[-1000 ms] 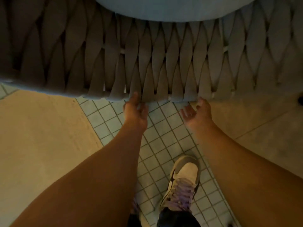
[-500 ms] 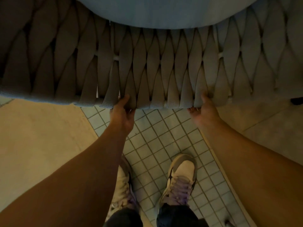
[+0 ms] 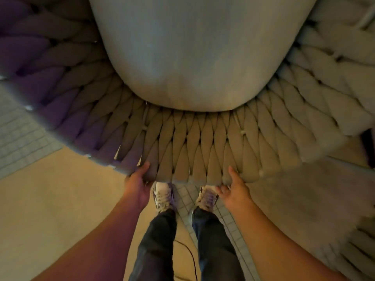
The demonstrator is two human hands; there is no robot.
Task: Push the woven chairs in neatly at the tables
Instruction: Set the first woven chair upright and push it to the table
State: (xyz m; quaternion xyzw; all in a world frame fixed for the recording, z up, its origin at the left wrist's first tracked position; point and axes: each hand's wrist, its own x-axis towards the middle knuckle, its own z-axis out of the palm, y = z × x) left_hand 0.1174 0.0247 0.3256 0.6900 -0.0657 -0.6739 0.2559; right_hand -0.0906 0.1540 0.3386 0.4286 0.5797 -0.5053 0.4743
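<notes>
A woven chair (image 3: 203, 147) with a curved back of thick grey braided straps fills the upper half of the head view, seen from above. A pale grey seat cushion (image 3: 198, 53) lies inside it. My left hand (image 3: 140, 184) grips the top rim of the backrest left of centre, thumb over the rim. My right hand (image 3: 235, 189) holds the same rim right of centre, thumb up on the weave and fingers curled below. No table shows in this view.
My two feet in light sneakers (image 3: 164, 196) stand on small square floor tiles just behind the chair. Beige floor (image 3: 50, 199) lies to the left. A dark chair leg (image 3: 368, 149) shows at the right edge. Another woven piece (image 3: 361, 250) sits at the lower right.
Both hands went from hovering just below the rim to gripping it. The view rose and now looks down over the backrest onto the cushion, and both feet stand close behind the chair.
</notes>
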